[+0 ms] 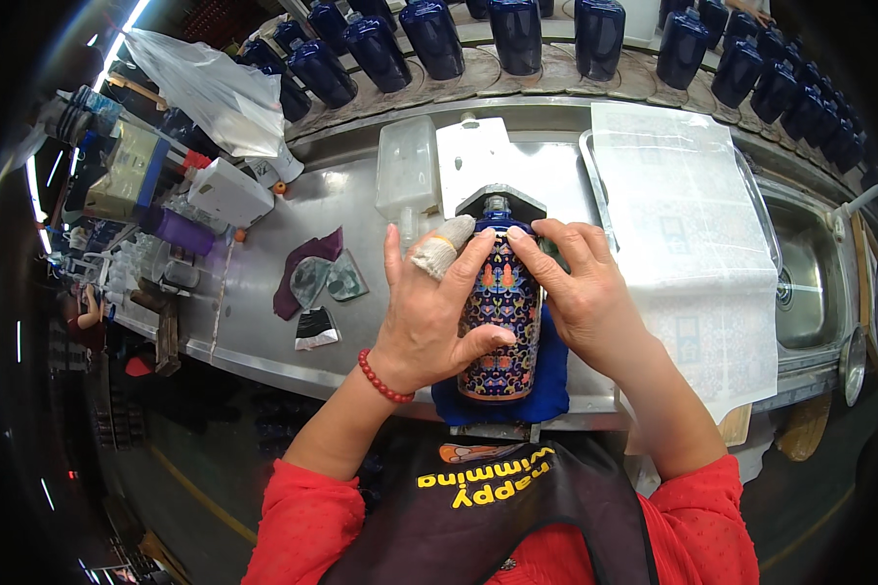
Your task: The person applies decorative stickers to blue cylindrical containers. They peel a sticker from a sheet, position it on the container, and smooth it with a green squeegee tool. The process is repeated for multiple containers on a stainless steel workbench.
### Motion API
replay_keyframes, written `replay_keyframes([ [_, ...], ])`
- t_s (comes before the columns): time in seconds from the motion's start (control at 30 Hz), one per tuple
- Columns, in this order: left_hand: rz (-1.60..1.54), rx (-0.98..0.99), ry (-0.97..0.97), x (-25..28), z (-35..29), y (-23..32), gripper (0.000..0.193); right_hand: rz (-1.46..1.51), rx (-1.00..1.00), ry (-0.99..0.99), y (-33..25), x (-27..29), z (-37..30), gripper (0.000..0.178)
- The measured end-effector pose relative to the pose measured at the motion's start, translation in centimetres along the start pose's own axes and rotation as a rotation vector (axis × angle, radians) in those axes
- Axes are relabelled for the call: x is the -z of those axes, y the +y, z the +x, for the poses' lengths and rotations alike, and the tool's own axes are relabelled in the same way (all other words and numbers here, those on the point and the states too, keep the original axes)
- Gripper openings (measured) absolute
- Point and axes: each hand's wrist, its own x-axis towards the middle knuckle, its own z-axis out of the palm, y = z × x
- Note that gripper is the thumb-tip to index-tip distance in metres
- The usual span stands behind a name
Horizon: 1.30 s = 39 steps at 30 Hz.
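A dark blue bottle [502,322] with a colourful floral pattern lies in front of me, its neck pointing away from my body. My left hand [424,317] grips its left side, thumb across the front and a fingertip pressed to the shoulder. A grey cloth wrap [441,248] covers one finger of that hand. From the other side, my right hand [587,292] presses a digit on the shoulder, its other fingers bent beside the neck. Behind the neck is a grey angled metal rest [529,207]. Blue cloth [554,375] lies under the bottle.
Plain blue bottles [515,37] line a curved conveyor [478,73] at the back. Patterned sheets [688,283] cover the right side, beside a sink [812,268]. Cloth scraps [312,278], a clear plastic container [407,166] and a white box [232,195] are on the left.
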Motion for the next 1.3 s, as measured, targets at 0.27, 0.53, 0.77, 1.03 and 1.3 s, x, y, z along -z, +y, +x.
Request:
replay_keyframes([
  [0.27, -0.043, 0.003, 0.043, -0.1, 0.0, 0.2, 0.096, -0.026, 0.045, 0.042, 0.5, -0.3, -0.1, 0.061],
  [0.53, 0.145, -0.123, -0.056, 1.1, 1.1, 1.3, 0.098, 0.008, 0.056, 0.017, 1.8, -0.8, -0.7, 0.059],
  [0.77, -0.130, -0.016, 0.075, 0.8, -1.9, 1.0, 0.103, 0.189, 0.094, 0.190, 2.0, -0.2, -0.4, 0.044],
  [1.03, -0.059, 0.195, 0.023, -1.5, -8.5, 4.8, 0.111, 0.738, 0.045, -0.197, -1.4, 3.5, 2.6, 0.016],
  [1.3, 0.046, 0.204, 0.139, -2.9, -8.0, 4.2, 0.112, 0.554, 0.385, -0.165, -2.8, 2.7, 0.3, 0.014],
])
